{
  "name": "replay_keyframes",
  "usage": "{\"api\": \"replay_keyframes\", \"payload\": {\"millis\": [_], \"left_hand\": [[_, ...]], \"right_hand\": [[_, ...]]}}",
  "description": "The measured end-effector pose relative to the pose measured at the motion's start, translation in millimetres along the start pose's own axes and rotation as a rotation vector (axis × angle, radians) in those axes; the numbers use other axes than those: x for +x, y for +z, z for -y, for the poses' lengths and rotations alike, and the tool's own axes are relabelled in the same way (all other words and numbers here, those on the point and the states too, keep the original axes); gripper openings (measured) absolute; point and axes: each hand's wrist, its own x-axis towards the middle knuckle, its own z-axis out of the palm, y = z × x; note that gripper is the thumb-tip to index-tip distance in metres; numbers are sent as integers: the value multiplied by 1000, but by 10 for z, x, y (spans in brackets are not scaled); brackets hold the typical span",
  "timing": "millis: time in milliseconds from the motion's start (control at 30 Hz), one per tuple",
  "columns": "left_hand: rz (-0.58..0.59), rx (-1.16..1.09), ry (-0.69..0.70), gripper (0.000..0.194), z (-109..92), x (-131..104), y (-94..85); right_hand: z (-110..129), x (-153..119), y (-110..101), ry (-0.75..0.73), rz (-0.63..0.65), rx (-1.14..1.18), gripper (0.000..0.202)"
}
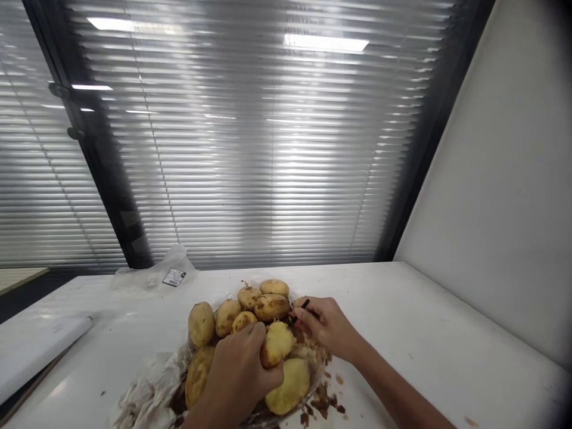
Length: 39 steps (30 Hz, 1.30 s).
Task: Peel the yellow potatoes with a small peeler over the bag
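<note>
My left hand is wrapped round a partly peeled potato, whose bare yellow face is turned up and to the right. Just right of it, my right hand pinches a thin black-handled tool; its working end is hidden, so I cannot tell its kind. Below the held potato lies a peeled yellow potato. Several unpeeled potatoes are heaped behind and left of my left hand on clear plastic. Brown and pale peelings are scattered under and right of the hands.
A crumpled white cloth or bag lies left of the heap on the white table. Farther back is a clear plastic bag with a label. A flat white panel sits at the left edge. Blinds and a wall bound the table.
</note>
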Motion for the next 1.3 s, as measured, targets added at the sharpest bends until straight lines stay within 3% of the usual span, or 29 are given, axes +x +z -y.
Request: {"api": "replay_keyframes", "payload": {"millis": [133, 267, 433, 567, 733, 900, 1067, 1200, 1300], "left_hand": [[-5, 7, -2, 14, -9, 0, -1], [-4, -2, -8, 16, -10, -5, 4], [-6, -10, 3, 16, 6, -4, 29], [-16, -5, 0, 16, 7, -7, 45], [-3, -16, 2, 14, -8, -8, 39], [-15, -1, -16, 15, -9, -15, 34], [-43, -25, 1, 13, 4, -28, 53], [-36, -25, -5, 14, 5, -28, 52], [-24, -33, -12, 13, 5, -26, 49]], "right_hand": [[-32, -7, 41, 21, 58, 63, 31], [-34, -7, 57, -22, -22, -39, 28], [-42, 4, 71, -8, 34, 6, 28], [-50, 13, 80, -22, -40, -2, 29], [-42, 2, 93, -9, 48, 46, 28], [-36, -15, 96, -47, -44, -2, 29], [-22, -18, 112, -94, -4, -63, 28], [-27, -9, 115, -88, -77, -45, 27], [-35, -14, 126, -85, -11, -40, 26]]}}
